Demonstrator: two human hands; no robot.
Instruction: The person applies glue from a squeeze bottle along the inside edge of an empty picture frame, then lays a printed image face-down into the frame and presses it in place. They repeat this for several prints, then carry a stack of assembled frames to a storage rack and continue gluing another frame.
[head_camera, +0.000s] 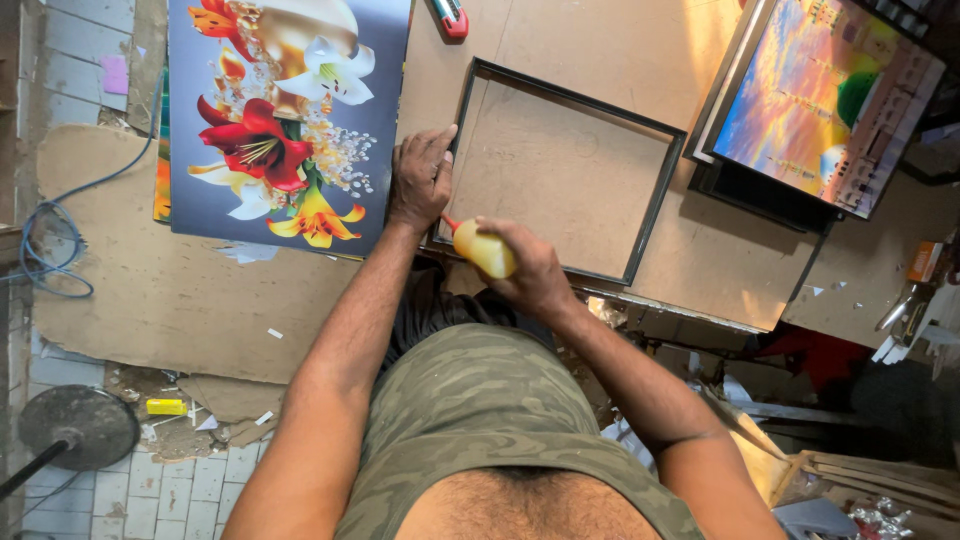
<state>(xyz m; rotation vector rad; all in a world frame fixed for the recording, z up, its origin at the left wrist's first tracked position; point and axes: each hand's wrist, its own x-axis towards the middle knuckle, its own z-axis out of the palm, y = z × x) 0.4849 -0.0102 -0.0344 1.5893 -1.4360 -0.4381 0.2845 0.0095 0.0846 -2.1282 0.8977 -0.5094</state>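
Note:
An empty black picture frame (660, 170) lies flat on the brown board table (620, 50). My left hand (420, 180) presses down on the frame's left side near its near-left corner. My right hand (530, 270) grips a yellow squeeze bottle (483, 248) with an orange nozzle, which points at that same corner. The two hands are close together at the table's front edge.
A large flower print (285, 120) lies left of the frame. A framed sunset picture (820, 100) rests at the right over a dark frame. A red tool (451, 18) sits at the far edge. Cables (45, 250), a round stand base (75, 425) and scraps lie on the floor.

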